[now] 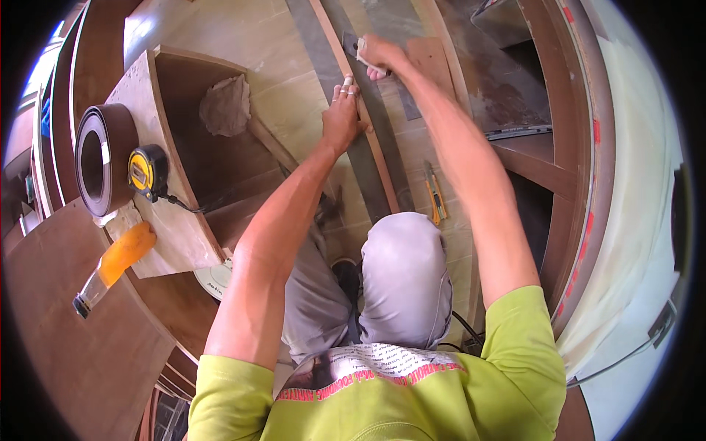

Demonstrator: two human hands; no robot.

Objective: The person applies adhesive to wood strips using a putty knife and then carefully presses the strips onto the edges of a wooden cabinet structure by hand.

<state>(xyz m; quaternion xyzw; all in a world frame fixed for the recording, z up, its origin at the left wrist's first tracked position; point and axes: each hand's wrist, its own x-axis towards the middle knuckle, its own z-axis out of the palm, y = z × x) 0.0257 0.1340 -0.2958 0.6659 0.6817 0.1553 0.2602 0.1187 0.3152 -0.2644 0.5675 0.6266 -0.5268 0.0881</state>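
A narrow wooden strip (380, 162) runs away from me over a dark band on the floor. My left hand (342, 115) rests on it with fingers stretched forward and pale wraps around some of them. Farther ahead and to the right, my right hand (379, 56) is closed round a pale-gripped tool with a dark flat blade (350, 44); it looks like a scraper, and the blade lies by the strip's edge. A yellow utility knife (435, 195) lies on the floor right of the strip, near my knee.
At left stands an open wooden box (168, 140) with a crumpled cloth (226, 105). On its side are a dark brown banding roll (126, 158), a tape measure (148, 173) and an orange-filled bottle (126, 253). A wooden handle (272, 140) leans there. A brown frame (540, 173) stands at right.
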